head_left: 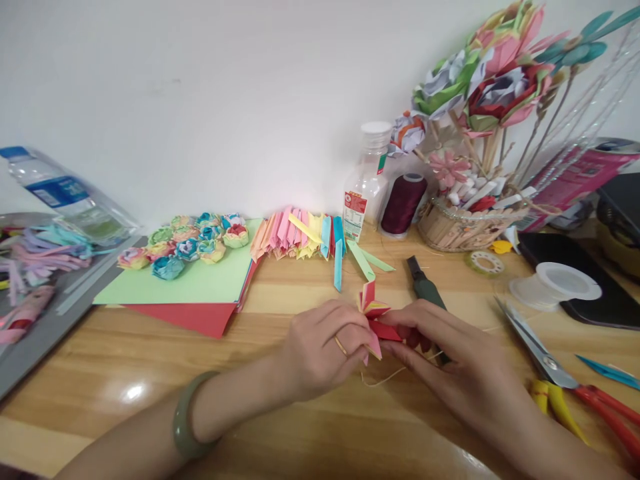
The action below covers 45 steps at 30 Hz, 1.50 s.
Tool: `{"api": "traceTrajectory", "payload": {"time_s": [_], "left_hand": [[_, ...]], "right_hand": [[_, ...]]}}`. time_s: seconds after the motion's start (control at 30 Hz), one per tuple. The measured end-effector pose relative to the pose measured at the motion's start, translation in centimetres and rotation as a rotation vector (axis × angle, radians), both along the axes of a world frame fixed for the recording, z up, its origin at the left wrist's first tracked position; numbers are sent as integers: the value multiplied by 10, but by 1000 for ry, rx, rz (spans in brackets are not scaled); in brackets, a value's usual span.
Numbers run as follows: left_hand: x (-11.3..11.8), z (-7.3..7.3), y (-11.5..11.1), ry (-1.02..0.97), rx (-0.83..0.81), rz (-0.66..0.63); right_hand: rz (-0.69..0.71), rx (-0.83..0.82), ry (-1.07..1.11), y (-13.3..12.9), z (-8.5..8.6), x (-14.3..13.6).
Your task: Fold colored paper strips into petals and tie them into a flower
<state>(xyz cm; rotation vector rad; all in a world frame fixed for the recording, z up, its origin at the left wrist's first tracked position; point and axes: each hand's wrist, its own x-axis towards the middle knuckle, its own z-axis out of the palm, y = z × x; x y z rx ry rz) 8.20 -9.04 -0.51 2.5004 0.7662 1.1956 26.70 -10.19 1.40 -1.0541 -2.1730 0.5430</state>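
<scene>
Between my two hands is a small paper flower (pixel 373 309) with folded red, yellow and pink petals. My left hand (pixel 327 343), wearing a ring and a bangle, is closed round its left side. The thumb and fingers of my right hand (pixel 435 340) pinch a red petal (pixel 386 331). A pale thread (pixel 385 383) trails on the table below the flower. Just behind it lie folded green paper strips (pixel 361 260) and a blue strip (pixel 339 265). A dark green tool (pixel 424 283) lies partly hidden behind my right hand.
Several finished paper flowers (pixel 187 249) sit on green paper (pixel 165 291) at left. Folded strips (pixel 295 233) line the wall beside a plastic bottle (pixel 363 180) and a purple thread spool (pixel 404 205). Scissors (pixel 550 363) lie at right, near a clear spool (pixel 555 285) and a flower basket (pixel 465 227).
</scene>
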Motion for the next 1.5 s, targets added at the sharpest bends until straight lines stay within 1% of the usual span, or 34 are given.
{"api": "traceTrajectory", "payload": {"time_s": [0.07, 0.13, 0.2, 0.23, 0.3, 0.33, 0.4, 0.47, 0.57, 0.63, 0.8, 1.0, 1.1, 1.27, 1.4, 1.5], "left_hand": [[1, 0, 1, -41, -68, -14], [2, -1, 3, -129, -226, 23], [4, -1, 6, -236, -459, 53], [6, -2, 7, -299, -590, 38], [9, -3, 9, -439, -833, -38], [10, -3, 9, -512, -927, -81], [12, -3, 9, -619, -1044, -114], [13, -3, 8, -673, -1089, -79], [13, -3, 7, -684, -1120, -1], [13, -2, 8, -681, -1125, 23], [11, -3, 11, -705, -1092, 30], [12, 0, 11, -729, -1157, 32], [13, 2, 9, -721, -1156, 58], [15, 3, 4, -674, -1054, 112], [15, 1, 0, -626, -941, 132], [14, -2, -1, -556, -835, 174]], "right_hand": [[2, 37, 10, -1, 0, 0], [8, 58, 39, -1, 0, 0], [7, 20, 85, -1, 1, 1], [0, -13, 109, -1, 1, 1], [-30, -70, 149, 1, 2, 1], [-49, -94, 161, 2, 1, 1], [-76, -135, 182, 4, 1, 1], [-96, -185, 201, 5, 1, 0], [-115, -283, 234, 6, 1, -1], [-124, -345, 265, 6, 1, -1], [-148, -448, 348, 8, 4, -4], [-178, -587, 445, 10, 7, -4], [-185, -646, 446, 10, 6, -2], [-211, -668, 370, 9, 7, 0], [-216, -651, 354, 10, 7, -2], [-215, -643, 349, 10, 8, -2]]}}
